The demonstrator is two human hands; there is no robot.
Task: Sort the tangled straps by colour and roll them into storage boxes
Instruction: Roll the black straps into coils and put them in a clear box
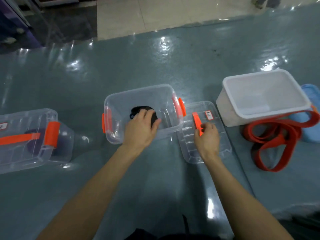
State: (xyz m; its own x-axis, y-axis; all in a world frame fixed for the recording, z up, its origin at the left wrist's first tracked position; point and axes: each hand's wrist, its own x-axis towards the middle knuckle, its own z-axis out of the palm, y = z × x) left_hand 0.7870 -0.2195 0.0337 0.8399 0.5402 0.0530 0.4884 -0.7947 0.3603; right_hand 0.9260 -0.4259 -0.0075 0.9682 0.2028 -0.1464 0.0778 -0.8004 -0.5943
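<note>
A clear storage box [119,103] with orange latches stands in the middle of the floor. Inside it lies a rolled black strap [138,109], and my left hand [141,128] reaches into the box with fingers curled over the roll. To the right lies the box's clear lid [213,144]. My right hand [207,138] grips the lid's orange handle [196,119]. A loose tangle of red strap [275,137] lies on the floor at the right, part of it draped against an empty white box [232,108].
A closed clear box [57,149] with an orange handle and a dark roll inside sits at the left. A blue lid [311,134] lies behind the white box. The shiny grey-green mat ends at pale floor tiles [155,13] far ahead.
</note>
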